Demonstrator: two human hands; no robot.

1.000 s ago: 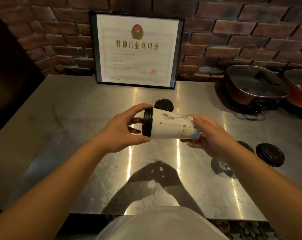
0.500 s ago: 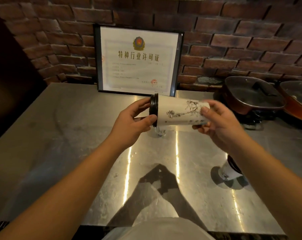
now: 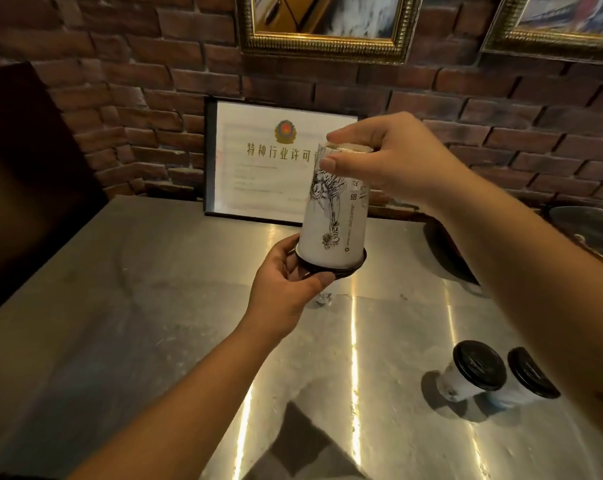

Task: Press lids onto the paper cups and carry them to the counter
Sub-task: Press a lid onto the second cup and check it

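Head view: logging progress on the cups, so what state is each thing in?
Held cup: upside down, lid fitted.
Black lid: on the held cup, facing down.
Left hand: grips the lid's rim.
Right hand: grips the cup's base.
Two table cups: lidded, standing.

bare steel table (image 3: 127, 306) left; two lidded cups (image 3: 473, 375) crowd front right, pan (image 3: 591, 233) far right.
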